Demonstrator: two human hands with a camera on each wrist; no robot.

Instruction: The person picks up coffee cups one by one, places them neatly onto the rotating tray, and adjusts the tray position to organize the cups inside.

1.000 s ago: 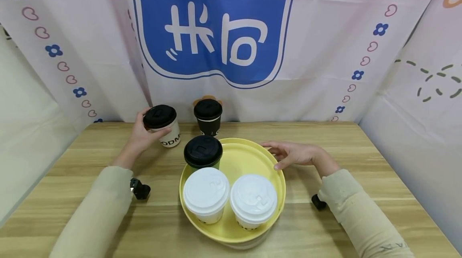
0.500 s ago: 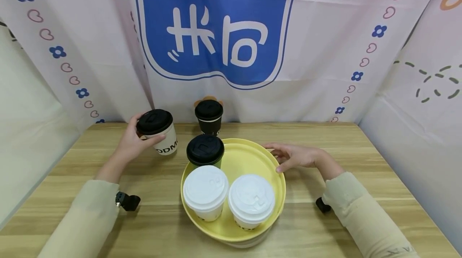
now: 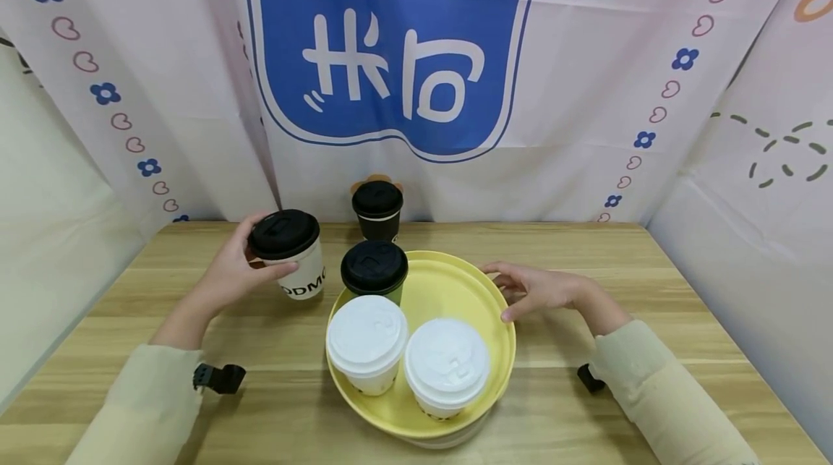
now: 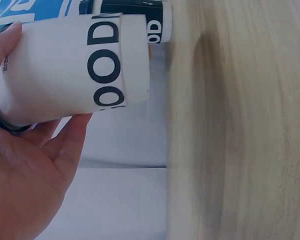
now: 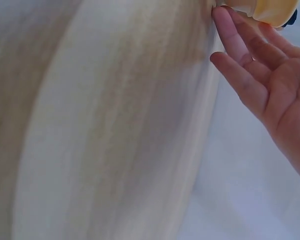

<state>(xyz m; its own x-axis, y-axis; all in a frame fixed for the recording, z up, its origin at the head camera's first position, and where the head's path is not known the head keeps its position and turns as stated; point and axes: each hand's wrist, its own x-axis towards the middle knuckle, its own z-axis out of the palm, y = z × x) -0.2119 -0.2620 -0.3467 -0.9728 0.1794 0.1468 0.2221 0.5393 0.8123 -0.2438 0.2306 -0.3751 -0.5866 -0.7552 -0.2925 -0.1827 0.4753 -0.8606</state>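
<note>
Bright, even, soft indoor light; wide-angle head view.
Faint shadows lie under the sleeves on the pale wooden surface (image 3: 586,385). The head view is sharp, bowed at its edges; both wrist views are motion-blurred, the wood grain smeared, colours washed out.

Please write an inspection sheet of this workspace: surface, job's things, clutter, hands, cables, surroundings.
Surface: wooden table, pale grain.
Job's things: white cup with black lid, held just left of the yellow tray. On the tray: a dark cup with black lid and two white-lidded cups.
Clutter: a black cup standing at the table's back edge.
Hands: left hand grips the white cup, fingers curled round it; right hand is open, fingers touching the tray's rim.
Cables: nothing seen.
Surroundings: cloth backdrop with a blue panel and white characters, flower and heart prints.
</note>
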